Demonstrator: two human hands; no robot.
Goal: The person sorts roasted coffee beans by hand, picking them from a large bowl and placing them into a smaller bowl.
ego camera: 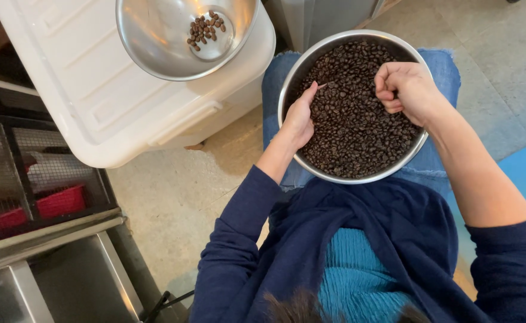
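A pale concrete floor (173, 191) ran under the seated person, with a wire-mesh rack (29, 173) at the far left. One large steel bowl (302, 72) rested on the person's lap, filled with dark roasted coffee beans (352, 125). The left hand (299, 119) lay on the bowl's left rim, its grip loosely open with the fingers stretched over the beans, holding nothing I could make out. The right hand (405, 87) hovered over the right side, its grip curled shut; whether it held beans I cannot tell. Farther left, one white plastic bin (95, 90) carried a second, smaller steel bowl (155, 42) with a small cluster of picked beans (205, 29).
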